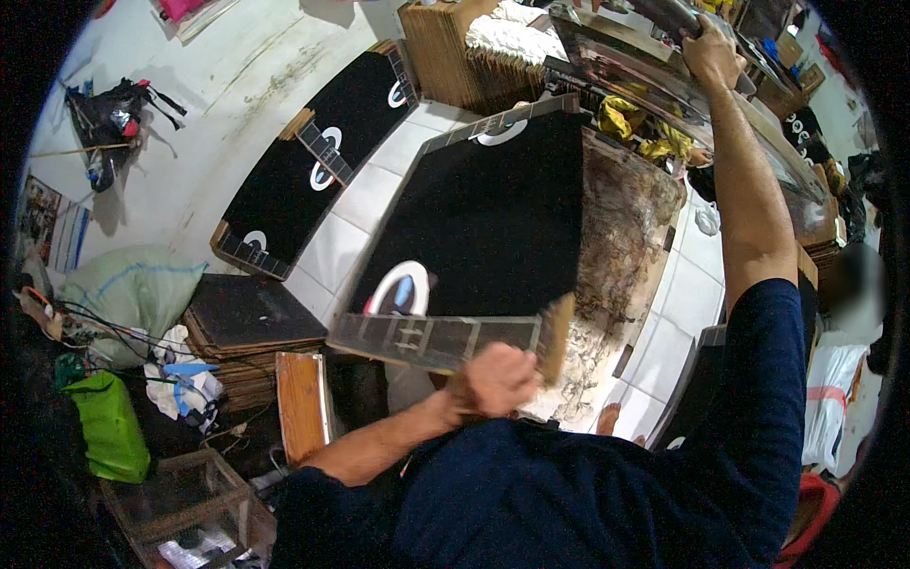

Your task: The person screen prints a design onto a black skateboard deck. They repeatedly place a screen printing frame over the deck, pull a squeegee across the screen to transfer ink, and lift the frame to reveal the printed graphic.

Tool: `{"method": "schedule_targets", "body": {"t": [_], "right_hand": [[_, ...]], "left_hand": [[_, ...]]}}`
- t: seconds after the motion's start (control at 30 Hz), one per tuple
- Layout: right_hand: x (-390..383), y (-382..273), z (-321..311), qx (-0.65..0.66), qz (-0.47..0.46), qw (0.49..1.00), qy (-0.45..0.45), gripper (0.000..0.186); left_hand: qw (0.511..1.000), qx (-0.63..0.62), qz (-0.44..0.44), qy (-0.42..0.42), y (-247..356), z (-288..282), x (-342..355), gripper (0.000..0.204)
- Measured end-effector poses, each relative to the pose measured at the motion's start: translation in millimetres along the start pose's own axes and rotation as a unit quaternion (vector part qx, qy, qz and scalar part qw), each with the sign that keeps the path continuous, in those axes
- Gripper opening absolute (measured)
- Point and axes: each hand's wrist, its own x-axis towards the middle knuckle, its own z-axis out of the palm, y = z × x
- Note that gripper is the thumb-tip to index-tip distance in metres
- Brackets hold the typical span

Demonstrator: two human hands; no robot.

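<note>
A large black panel (483, 209) lies slanted before me, with grey fret-like strips along its far and near edges and a white ring (400, 289) near its lower left corner. My left hand (500, 381), slightly blurred, is closed at the panel's near edge; its fingertips are hidden. Under the panel's right side shows a stained board (630, 237). Stretched far forward to the right, my right hand (716, 55) has its fingers curled beside a dark grey long piece (668, 13), above a tilted, stained frame (706, 119). What exactly it grips is unclear.
More printed black panels (275, 204) lie on the white tiles (336, 242) at left. Stacked boards (251, 322), a pale sack (133, 289) and a green bag (106, 427) stand lower left. A cardboard stack (436, 57) and yellow cloth (621, 119) are at the back.
</note>
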Motion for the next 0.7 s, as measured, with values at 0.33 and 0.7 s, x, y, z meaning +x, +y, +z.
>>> {"method": "schedule_targets", "body": {"t": [0.33, 0.7], "right_hand": [[4.2, 2.3, -4.4, 0.003, 0.007, 1.0, -0.021, 0.058], [7.6, 10.0, -0.6, -0.027, 0.027, 0.999, 0.01, 0.06]], "left_hand": [[0.966, -0.065, -0.245, -0.057, -103.5, 84.3, -93.2, 0.061], [0.603, 0.117, -0.784, 0.087, -242.2, -20.6, -351.4, 0.058]]}}
